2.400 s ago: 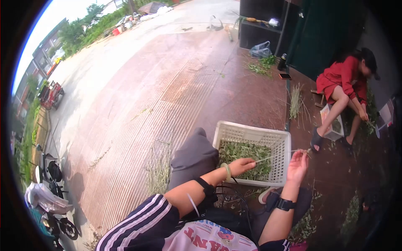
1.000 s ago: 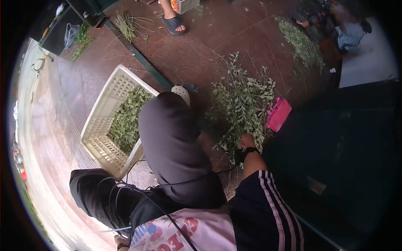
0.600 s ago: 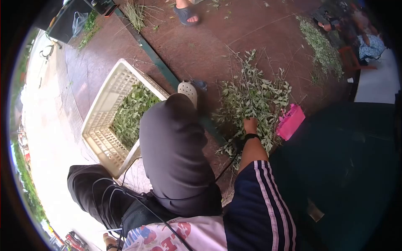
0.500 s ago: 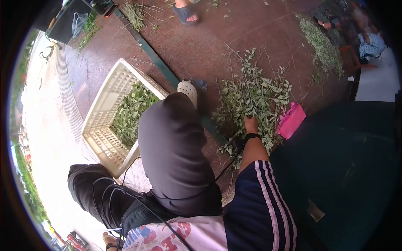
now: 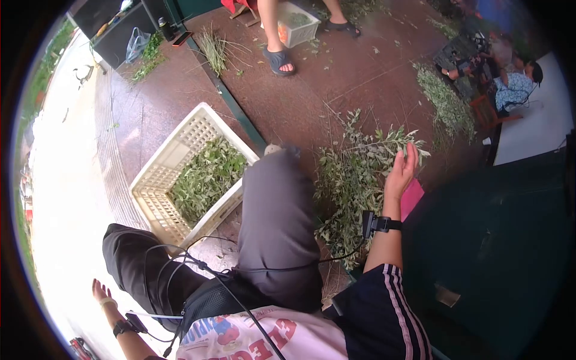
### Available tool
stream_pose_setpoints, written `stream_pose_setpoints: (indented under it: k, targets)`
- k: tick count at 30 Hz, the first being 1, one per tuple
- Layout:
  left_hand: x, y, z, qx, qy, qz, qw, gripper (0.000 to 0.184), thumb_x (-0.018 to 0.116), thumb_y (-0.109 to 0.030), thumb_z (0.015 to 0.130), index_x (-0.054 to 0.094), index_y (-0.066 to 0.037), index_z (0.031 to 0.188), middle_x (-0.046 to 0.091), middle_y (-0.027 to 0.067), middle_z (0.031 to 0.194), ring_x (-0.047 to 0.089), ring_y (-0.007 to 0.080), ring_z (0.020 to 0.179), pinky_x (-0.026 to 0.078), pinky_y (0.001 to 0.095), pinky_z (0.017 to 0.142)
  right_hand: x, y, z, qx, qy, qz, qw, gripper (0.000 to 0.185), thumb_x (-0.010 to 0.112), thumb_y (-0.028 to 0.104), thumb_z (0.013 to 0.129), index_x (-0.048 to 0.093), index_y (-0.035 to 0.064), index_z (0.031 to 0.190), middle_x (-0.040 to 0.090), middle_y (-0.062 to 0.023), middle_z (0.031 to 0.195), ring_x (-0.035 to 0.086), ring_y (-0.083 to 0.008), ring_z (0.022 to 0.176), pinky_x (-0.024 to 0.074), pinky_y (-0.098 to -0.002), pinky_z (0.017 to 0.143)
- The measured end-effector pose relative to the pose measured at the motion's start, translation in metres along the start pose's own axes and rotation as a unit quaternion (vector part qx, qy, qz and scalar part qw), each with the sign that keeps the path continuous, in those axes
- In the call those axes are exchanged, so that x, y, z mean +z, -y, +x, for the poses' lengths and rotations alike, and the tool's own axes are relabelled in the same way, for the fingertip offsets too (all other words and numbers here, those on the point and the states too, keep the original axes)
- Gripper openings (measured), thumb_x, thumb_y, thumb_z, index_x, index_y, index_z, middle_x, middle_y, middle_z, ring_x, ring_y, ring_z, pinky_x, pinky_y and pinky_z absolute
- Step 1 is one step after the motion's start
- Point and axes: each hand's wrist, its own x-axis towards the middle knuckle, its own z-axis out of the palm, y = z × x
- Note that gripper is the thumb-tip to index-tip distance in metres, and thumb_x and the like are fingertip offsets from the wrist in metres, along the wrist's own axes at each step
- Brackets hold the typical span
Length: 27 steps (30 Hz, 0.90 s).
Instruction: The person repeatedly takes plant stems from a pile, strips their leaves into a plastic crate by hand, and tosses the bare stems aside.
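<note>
My right hand (image 5: 401, 174) is raised over the right side of a pile of leafy green stems (image 5: 351, 192) on the floor. A pale leafy sprig (image 5: 390, 140) is pinched between its thumb and fingers, lying across the top of the pile. Low at the far left, my left hand (image 5: 103, 291) is held out beside my knee with its fingers apart and nothing in it. Plucked leaves (image 5: 210, 177) lie inside a tilted white plastic basket (image 5: 157, 155), left of my bent leg.
A pink object (image 5: 412, 197) lies partly behind my right wrist. Ahead are a person's sandalled foot (image 5: 279, 62), a small white basket (image 5: 300, 34) and a bundle of bare stems (image 5: 214, 51). Another seated person (image 5: 513, 89) is at the upper right. Black cables (image 5: 282, 268) cross my lap.
My right hand has risen out of the pile with a leafy sprig. My left hand has come further into view at the lower left. The view has shifted, showing more floor ahead.
</note>
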Motion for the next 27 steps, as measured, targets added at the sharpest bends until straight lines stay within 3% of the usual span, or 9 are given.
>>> stream_pose_setpoints:
  k: [4,8,9,11,14,20,23,26,27]
  targets:
    - [0.087,-0.106,-0.062,0.192,0.178,0.019,0.965,0.046,0.053,-0.033,0.084,0.045,-0.012,0.125,0.045,0.0073,0.127,0.039,0.0256,0.118,0.032,0.0371,0.096,-0.004,0.106,0.045,-0.090,-0.014,0.079,0.993,0.035,0.046,0.018,0.090,0.047,-0.0016,0.119,0.043,-0.0126,0.125,0.041,-0.0207,0.116,0.0334,-0.0332,0.095]
    - [0.158,-0.190,-0.162,0.292,0.301,0.031,0.907,0.038,0.052,-0.022,0.085,0.049,-0.009,0.120,0.051,0.0027,0.115,0.046,0.0146,0.105,0.036,0.0314,0.089,0.016,0.208,0.068,-0.014,0.036,0.343,0.939,0.038,0.046,0.022,0.091,0.047,-0.0023,0.120,0.048,-0.0105,0.121,0.048,-0.0187,0.108,0.0392,-0.0348,0.089]
    - [0.178,-0.189,-0.170,0.404,0.340,0.004,0.849,0.036,0.051,-0.017,0.086,0.048,-0.007,0.121,0.051,0.0040,0.118,0.046,0.0164,0.107,0.035,0.0329,0.091,0.024,0.233,0.065,-0.036,0.055,0.351,0.934,0.039,0.047,0.023,0.091,0.046,-0.0027,0.120,0.048,-0.0108,0.121,0.048,-0.0184,0.107,0.0406,-0.0341,0.087]
    - [0.198,-0.208,-0.251,0.444,0.340,0.014,0.829,0.041,0.054,-0.010,0.084,0.044,-0.004,0.123,0.048,0.0102,0.124,0.041,0.0225,0.117,0.031,0.0343,0.099,0.043,0.282,0.060,-0.077,0.093,0.364,0.923,0.040,0.047,0.024,0.091,0.046,-0.0036,0.120,0.048,-0.0114,0.120,0.049,-0.0178,0.105,0.0435,-0.0327,0.083]
    - [0.211,-0.220,-0.305,0.628,0.324,0.063,0.705,0.053,0.062,-0.017,0.077,0.041,-0.007,0.125,0.038,0.0193,0.129,0.035,0.0344,0.121,0.027,0.0418,0.101,0.074,0.342,0.040,-0.108,0.183,0.406,0.889,0.041,0.047,0.024,0.091,0.045,-0.0054,0.120,0.048,-0.0134,0.121,0.050,-0.0184,0.104,0.0466,-0.0307,0.078]
    - [0.219,-0.222,-0.289,0.622,0.352,0.022,0.699,0.051,0.059,-0.018,0.080,0.040,-0.008,0.126,0.038,0.0191,0.129,0.034,0.0348,0.120,0.028,0.0408,0.100,0.120,0.427,-0.015,-0.120,0.338,0.432,0.827,0.042,0.041,0.022,0.093,0.041,-0.0087,0.121,0.048,-0.0164,0.120,0.051,-0.0190,0.101,0.0466,-0.0325,0.079]
    - [0.224,-0.208,-0.279,0.621,0.369,-0.023,0.691,0.046,0.054,-0.019,0.085,0.039,-0.007,0.127,0.043,0.0147,0.124,0.045,0.0274,0.108,0.036,0.0357,0.092,0.143,0.444,-0.037,-0.103,0.404,0.457,0.786,0.041,0.041,0.021,0.093,0.042,-0.0094,0.120,0.050,-0.0172,0.117,0.053,-0.0193,0.100,0.0454,-0.0316,0.081]
    - [0.228,-0.190,-0.283,0.419,0.512,-0.164,0.731,0.042,0.049,-0.020,0.089,0.038,-0.006,0.127,0.047,0.0087,0.116,0.049,0.0177,0.092,0.041,0.0295,0.081,0.158,0.455,-0.060,-0.085,0.452,0.465,0.756,0.039,0.044,0.020,0.092,0.045,-0.0078,0.118,0.051,-0.0135,0.116,0.054,-0.0173,0.099,0.0458,-0.0252,0.078]
    - [0.236,-0.182,-0.281,0.414,0.516,-0.207,0.720,0.039,0.047,-0.019,0.091,0.039,-0.006,0.126,0.051,0.0029,0.104,0.045,0.0088,0.076,0.042,0.0229,0.067,0.165,0.454,-0.063,-0.071,0.479,0.465,0.741,0.037,0.045,0.019,0.091,0.047,-0.0075,0.117,0.050,-0.0133,0.119,0.051,-0.0177,0.105,0.0419,-0.0267,0.085]
